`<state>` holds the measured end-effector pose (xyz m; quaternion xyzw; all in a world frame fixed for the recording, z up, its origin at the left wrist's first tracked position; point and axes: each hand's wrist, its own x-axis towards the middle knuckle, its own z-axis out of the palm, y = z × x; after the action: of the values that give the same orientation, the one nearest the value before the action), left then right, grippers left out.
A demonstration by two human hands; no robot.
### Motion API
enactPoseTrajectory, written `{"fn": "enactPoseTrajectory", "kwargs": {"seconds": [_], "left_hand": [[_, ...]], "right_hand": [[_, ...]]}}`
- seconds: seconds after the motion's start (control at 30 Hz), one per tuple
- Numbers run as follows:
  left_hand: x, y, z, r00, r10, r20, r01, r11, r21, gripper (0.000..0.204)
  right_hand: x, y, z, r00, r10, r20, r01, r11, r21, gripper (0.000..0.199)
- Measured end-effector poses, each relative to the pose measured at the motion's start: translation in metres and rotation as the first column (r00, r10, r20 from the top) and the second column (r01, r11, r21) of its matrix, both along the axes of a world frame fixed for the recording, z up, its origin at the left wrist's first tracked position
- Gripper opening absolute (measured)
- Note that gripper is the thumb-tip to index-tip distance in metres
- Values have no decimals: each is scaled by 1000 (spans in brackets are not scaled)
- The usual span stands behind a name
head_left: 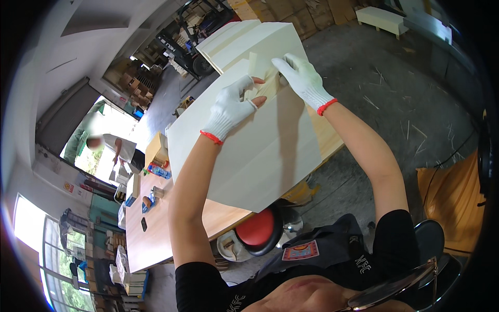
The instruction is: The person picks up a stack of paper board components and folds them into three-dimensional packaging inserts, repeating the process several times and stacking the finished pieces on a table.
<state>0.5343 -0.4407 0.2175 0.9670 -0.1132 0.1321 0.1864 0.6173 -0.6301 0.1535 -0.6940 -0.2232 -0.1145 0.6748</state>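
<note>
One pale strip (267, 87) between gloved hands (228, 108) (303, 81), long end forward

gloves (230, 108): knit cloth, matt, finely ribbed. strip (271, 84): thin, papery, creased. panel (239, 166): smooth, matt; paper or coated board, can't tell. table (150, 229): wood grain, smooth, faint sheen. stool seat (254, 227): smooth, glossy, plastic-like. floor (358, 78): dull, concrete-like. drape (452, 203): wrinkled, slight sheen; cloth or plastic unclear. shirt (396, 234): matt cloth.

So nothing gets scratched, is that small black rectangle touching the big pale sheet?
Apart: in the head view, bare wooden tabletop shows between the small black rectangle and the pale sheet.
</note>
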Motion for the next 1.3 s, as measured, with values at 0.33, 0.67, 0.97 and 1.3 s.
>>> {"fn": "enactPoseTrajectory", "kwargs": {"seconds": [0.33,0.67,0.97,1.3], "left_hand": [[2,9,-2,998,-24,-57,19,997,-81,43],[1,7,0,999,-5,-53,3,999,-39,33],[7,11,-6,995,-91,44,93,995,-44,42],[0,5,-4,1000,8,-30,-12,993,-119,34]], "right_hand": [[-2,0,2,999,-46,11,47,997,-64,52],[0,3,0,995,-89,36,91,993,-69,51],[-2,2,0,999,-38,13,39,999,-21,50],[-7,1,8,997,-63,-37,60,995,-84,53]]}}
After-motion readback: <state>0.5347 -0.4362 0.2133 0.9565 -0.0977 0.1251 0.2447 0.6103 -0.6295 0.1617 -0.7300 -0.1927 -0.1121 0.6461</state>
